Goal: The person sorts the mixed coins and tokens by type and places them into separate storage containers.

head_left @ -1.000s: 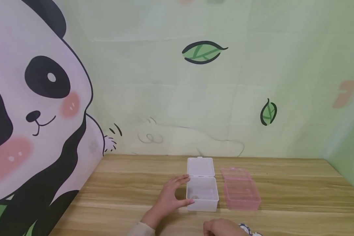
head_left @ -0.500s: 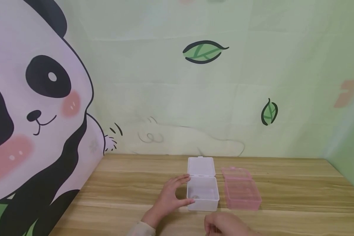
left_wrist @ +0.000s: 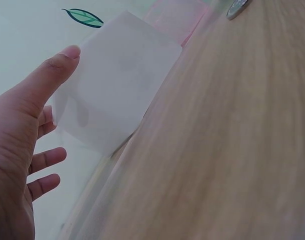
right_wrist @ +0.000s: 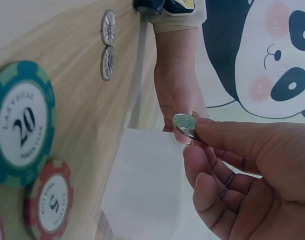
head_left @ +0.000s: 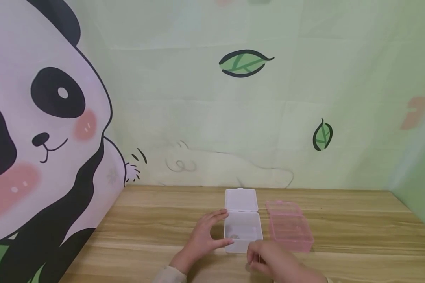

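The white box [head_left: 242,232] stands on the table with its lid laid back, a small round item [head_left: 235,236] inside at its left. My left hand [head_left: 202,238] holds the box's left side, thumb at the near rim and fingers at the far rim; the left wrist view shows the thumb against the white box [left_wrist: 117,80]. At the box's near right corner is my right hand [head_left: 274,259]. In the right wrist view my right hand [right_wrist: 242,170] pinches a silver coin [right_wrist: 186,126] between thumb and finger, beside the white box [right_wrist: 145,182].
A pink translucent box [head_left: 291,232], lid laid back, stands right of the white one. The right wrist view shows two silver coins [right_wrist: 108,27] on the table, a teal chip marked 20 [right_wrist: 23,122] and a red chip marked 5 [right_wrist: 51,202].
My right hand has moved up and forward from the near edge of the view to the white box's near right corner. My left hand has stayed on the box.
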A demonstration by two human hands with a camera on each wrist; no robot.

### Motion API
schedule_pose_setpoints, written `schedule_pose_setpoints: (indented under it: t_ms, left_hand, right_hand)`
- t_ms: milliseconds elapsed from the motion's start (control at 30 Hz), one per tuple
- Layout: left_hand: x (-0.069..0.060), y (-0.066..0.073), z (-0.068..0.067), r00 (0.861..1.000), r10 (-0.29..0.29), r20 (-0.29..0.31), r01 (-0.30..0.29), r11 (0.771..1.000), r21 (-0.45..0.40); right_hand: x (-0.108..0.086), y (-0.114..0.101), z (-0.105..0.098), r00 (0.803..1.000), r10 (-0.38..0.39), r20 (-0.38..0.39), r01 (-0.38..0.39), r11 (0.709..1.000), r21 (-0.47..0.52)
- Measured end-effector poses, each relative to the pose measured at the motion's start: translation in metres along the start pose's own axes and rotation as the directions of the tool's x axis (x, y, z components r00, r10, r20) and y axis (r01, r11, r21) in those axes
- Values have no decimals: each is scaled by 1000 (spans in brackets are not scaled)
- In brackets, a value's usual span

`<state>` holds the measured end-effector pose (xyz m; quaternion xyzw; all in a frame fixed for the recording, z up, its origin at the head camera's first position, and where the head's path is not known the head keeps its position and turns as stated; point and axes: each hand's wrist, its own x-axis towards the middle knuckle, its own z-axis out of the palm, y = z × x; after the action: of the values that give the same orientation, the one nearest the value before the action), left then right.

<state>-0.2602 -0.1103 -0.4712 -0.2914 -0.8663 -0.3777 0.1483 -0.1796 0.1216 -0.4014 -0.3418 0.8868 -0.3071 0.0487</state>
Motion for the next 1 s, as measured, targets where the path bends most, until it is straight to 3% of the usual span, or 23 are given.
schedule_pose_setpoints:
  t_ms: [133, 300, 633, 1000]
  left_hand:
    - [-1, -1, -1, 1000, -5, 0, 5, 1000, -5]
    - [-2, -1, -1, 1000, -14, 1, 14, 1000, -13]
    - [-2, 1, -1, 1000, 4, -6, -4, 1000, -15]
    - [-1, 3, -2, 1000, -9, 13, 10, 1000, -7]
  right_hand:
    - [4, 0, -4, 1000, 13, -13, -12, 999, 49]
    - [13, 3, -10, 998, 12, -67, -11, 1000, 12]
    - [24, 5, -21, 990, 70, -125, -64, 997, 53]
    - [42, 14, -27, 988, 84, -133, -81, 996, 27]
